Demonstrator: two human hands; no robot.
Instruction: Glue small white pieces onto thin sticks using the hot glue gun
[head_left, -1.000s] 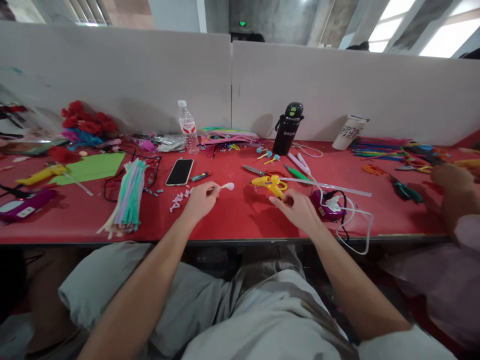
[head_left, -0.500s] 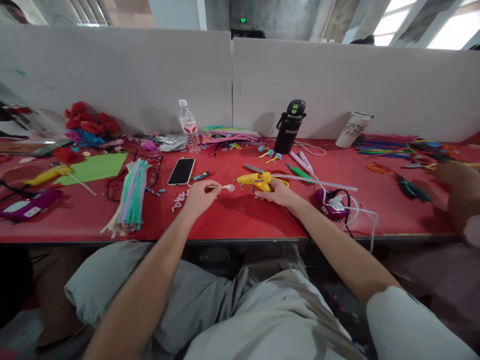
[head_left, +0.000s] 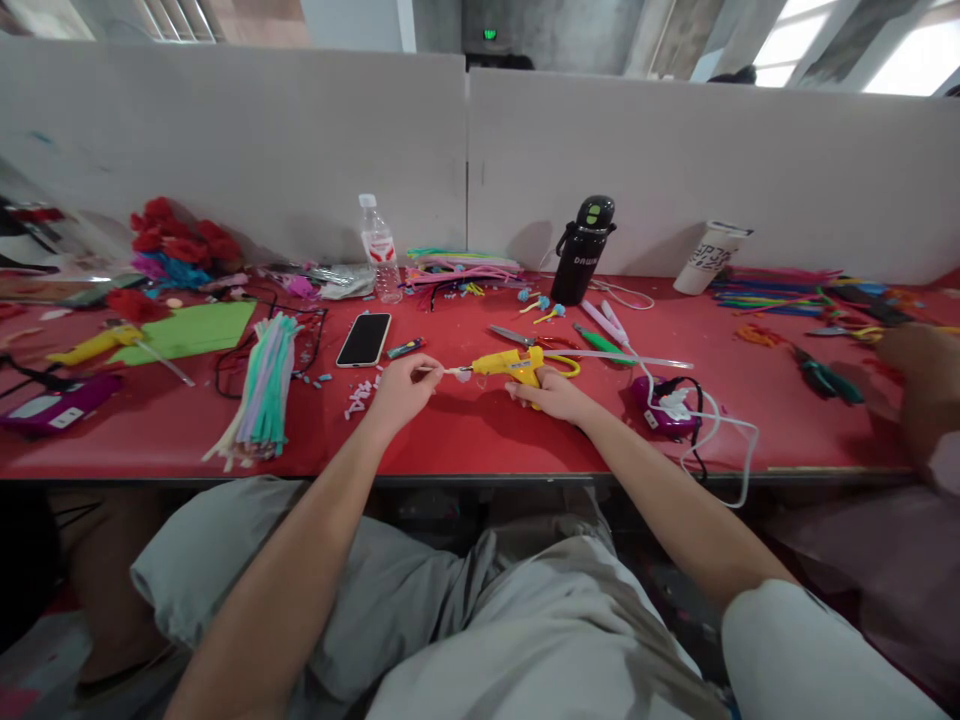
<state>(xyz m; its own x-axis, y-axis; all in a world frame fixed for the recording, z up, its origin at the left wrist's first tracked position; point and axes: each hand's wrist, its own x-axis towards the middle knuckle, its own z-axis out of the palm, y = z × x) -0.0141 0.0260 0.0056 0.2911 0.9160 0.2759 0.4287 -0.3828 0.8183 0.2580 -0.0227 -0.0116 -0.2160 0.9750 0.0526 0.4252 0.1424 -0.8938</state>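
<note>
My right hand (head_left: 551, 392) is wrapped round the handle of a yellow hot glue gun (head_left: 501, 362), which points left with a long clear glue stick (head_left: 637, 359) out of its back. Between the fingertips of my left hand (head_left: 407, 387) is a thin pale stem with a small whitish tip (head_left: 463, 376). The gun's nozzle is at that tip; whether they touch I cannot tell. Small pale lilac pieces (head_left: 358, 396) lie beside my left hand. Behind the gun are scissors (head_left: 517, 337) and a green-handled tool (head_left: 600, 344).
A phone (head_left: 364, 340), a pipe cleaner bundle (head_left: 266, 390) and a water bottle (head_left: 380, 255) stand or lie leftward. A black flask (head_left: 581, 255) is at the back. Purple box with white cord (head_left: 666, 408) sits right. Another person's arm (head_left: 919, 390) reaches in at far right, near pliers (head_left: 825, 378).
The glue gun has shifted slightly left, bringing its nozzle to the whitish tip of the stem. My left hand has stayed nearly in place, still pinching the stem.
</note>
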